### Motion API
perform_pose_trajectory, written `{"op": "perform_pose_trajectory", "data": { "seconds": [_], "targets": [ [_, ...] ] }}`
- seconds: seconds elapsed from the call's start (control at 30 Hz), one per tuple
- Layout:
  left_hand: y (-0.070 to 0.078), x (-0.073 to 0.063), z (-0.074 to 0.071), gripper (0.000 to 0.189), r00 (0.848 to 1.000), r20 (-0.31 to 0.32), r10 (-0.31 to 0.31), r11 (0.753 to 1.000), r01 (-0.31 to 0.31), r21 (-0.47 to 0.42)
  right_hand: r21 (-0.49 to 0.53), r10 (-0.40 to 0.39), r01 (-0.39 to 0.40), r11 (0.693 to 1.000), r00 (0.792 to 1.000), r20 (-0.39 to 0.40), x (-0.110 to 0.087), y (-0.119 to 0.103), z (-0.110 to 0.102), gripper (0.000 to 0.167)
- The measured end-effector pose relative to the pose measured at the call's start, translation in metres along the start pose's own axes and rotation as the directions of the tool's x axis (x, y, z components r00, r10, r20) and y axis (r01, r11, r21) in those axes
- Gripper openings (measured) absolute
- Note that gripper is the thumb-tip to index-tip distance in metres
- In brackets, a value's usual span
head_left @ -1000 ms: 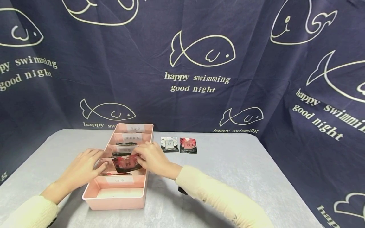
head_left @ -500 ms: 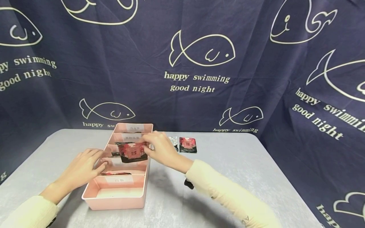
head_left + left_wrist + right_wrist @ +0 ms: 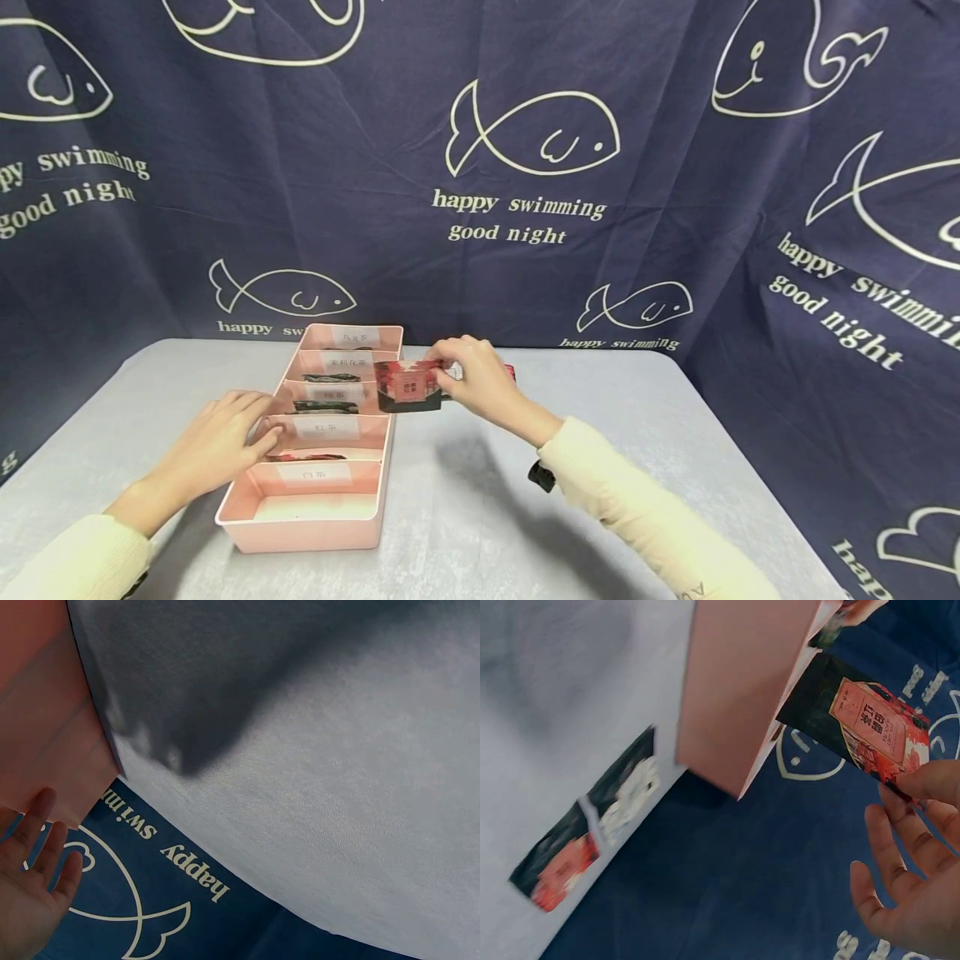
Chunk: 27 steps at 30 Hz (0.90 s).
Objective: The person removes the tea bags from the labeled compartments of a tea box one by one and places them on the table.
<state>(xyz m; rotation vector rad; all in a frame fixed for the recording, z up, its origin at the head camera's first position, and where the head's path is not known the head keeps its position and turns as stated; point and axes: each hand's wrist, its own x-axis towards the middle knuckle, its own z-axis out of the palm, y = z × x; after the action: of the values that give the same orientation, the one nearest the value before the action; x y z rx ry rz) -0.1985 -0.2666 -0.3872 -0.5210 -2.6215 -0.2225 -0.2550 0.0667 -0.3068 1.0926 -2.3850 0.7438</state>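
My right hand pinches a red and black tea sachet by its edge, thumb against fingers. The sachet is held up just right of the long pink divided box, overlapping its right rim in the head view. In the right wrist view the sachet's printed face shows, with the dark end away from the hand. My left hand rests at the box's left rim, its fingertips by the compartment that holds a red sachet. Its fingers look relaxed and spread in the left wrist view.
Dark green sachets stand in compartments farther back. Paper labels mark the dividers. A red sachet and a white one lie side by side on the table, mostly behind my right hand in the head view. A blue curtain hangs behind.
My right hand has lifted the red sachet up from the box's red-sachet compartment and carried it right, past the box's right rim. My left hand has stayed at the left rim.
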Motion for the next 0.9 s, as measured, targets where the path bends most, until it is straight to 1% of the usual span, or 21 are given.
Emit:
{"op": "perform_pose_trajectory", "data": {
  "seconds": [0.27, 0.43, 0.67, 0.8, 0.9],
  "targets": [
    [0.000, 0.000, -0.001, 0.037, 1.000, 0.016, -0.008, 1.000, 0.008, 0.004, -0.025, 0.116, -0.116, 0.993, 0.993, 0.003, -0.023, 0.034, -0.008, 0.015],
    [-0.001, 0.000, 0.000, 0.035, 1.000, 0.007, -0.001, 1.000, 0.001, 0.003, -0.036, 0.199, -0.198, 0.979, 0.980, 0.020, -0.037, 0.059, -0.013, 0.014],
    [-0.001, -0.001, 0.000, 0.036, 1.000, 0.000, 0.003, 1.000, -0.003, 0.005, -0.031, 0.261, -0.260, 0.965, 0.965, 0.019, -0.056, 0.094, -0.020, 0.013],
    [-0.001, -0.001, 0.000, 0.036, 1.000, 0.003, 0.003, 1.000, -0.003, 0.007, -0.050, 0.304, -0.303, 0.952, 0.952, 0.018, -0.064, 0.111, -0.027, 0.012],
    [-0.001, -0.001, 0.000, 0.036, 1.000, 0.008, 0.001, 1.000, -0.001, 0.008, -0.065, 0.346, -0.343, 0.937, 0.938, 0.025, -0.070, 0.123, -0.032, 0.012]
  ]
}}
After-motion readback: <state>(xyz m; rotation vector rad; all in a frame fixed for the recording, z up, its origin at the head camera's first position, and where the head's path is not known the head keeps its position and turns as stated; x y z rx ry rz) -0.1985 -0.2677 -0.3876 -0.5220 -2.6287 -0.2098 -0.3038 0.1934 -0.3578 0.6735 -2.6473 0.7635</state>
